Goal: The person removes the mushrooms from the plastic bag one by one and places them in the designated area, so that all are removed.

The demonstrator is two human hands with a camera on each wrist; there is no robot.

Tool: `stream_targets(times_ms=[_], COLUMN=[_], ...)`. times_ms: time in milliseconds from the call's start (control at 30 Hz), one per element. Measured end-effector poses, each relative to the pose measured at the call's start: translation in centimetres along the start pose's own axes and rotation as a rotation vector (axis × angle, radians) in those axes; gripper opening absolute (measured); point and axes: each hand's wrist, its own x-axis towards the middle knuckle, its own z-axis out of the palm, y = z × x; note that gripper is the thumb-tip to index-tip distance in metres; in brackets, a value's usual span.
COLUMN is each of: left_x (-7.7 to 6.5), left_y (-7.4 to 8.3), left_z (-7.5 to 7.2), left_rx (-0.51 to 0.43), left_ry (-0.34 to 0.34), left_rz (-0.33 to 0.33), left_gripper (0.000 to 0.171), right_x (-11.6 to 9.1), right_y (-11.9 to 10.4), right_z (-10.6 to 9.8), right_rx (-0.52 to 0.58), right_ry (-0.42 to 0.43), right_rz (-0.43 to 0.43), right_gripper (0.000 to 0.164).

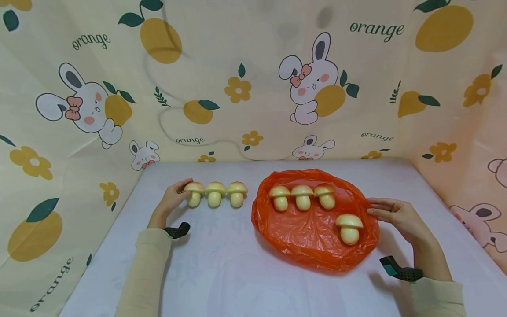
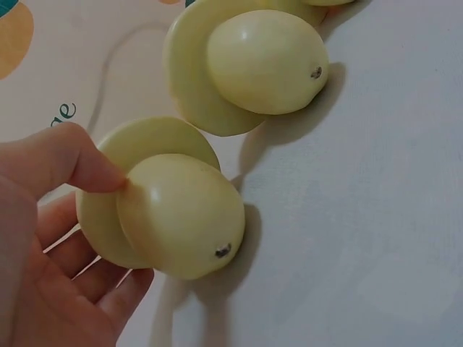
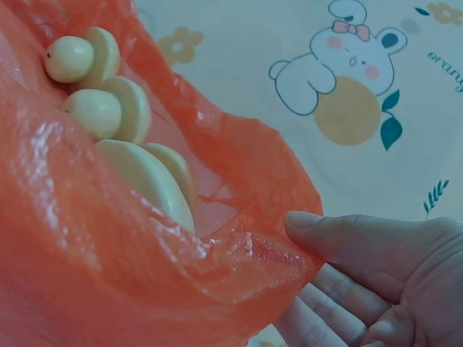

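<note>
My left hand holds the leftmost toy mushroom of a row of three on the white table. In the left wrist view the thumb lies on its stem and the fingers are behind its cap. The middle mushroom and the right one stand beside it. My right hand pinches the right rim of a red plastic bag, thumb on top in the right wrist view. Inside the spread bag, three mushrooms line up at the back, and another mushroom lies nearer the front right.
Behind the table hangs a cream cloth printed with rabbits and oranges, and it continues along both sides. A dark wrist device sits on the left wrist, another device on the right.
</note>
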Motion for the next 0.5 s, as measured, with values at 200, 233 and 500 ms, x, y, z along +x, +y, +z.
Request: stream_targets(times_ms=[200,233,500], left_x=[0.09,0.09,-0.25], left_y=[-0.15,-0.17,0.07], left_z=[-0.10,-0.10,-0.29], left_rx=[0.001,-0.003,0.026], left_ry=[0.001,0.002,0.015], left_rz=[0.025,0.025,0.037], left_gripper=[0.056,0.056,0.059], right_x=[0.10,0.11,0.07], right_y=[0.21,0.26,0.33], right_z=[-0.03,-0.03,-0.09], right_rx=[0.012,0.015,0.042], right_ry=[-0.002,-0.003,-0.010], right_rz=[-0.019,-0.021,-0.037], right_gripper=[0.024,0.024,0.024])
